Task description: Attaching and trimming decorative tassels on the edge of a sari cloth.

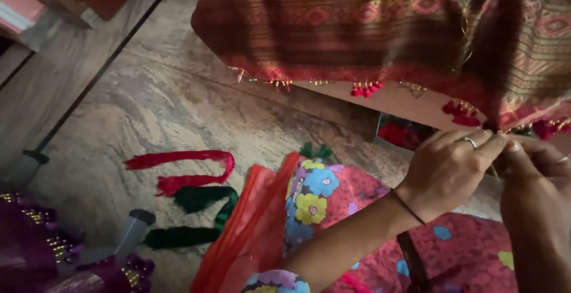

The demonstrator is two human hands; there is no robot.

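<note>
Reds, golds and greens around the woven cloth [369, 25]

Maroon-gold patterned cloth with red tassels [366, 89]; below it, red [184, 168] and green thread skeins [196, 216], pink floral fabric [333, 198].

Across the top of the frame we see a woven cloth [357, 25], matt, patterned in red and brown, its edge trimmed with glinting gold thread and soft red tassels [366, 89]. On the left hand [449, 165] a smooth metal ring [470, 142] shines. The floor [148, 109] looks like polished veined stone. Lower left, silky red ribbon [184, 168] and green ribbon [196, 216] have a slight sheen.
</note>
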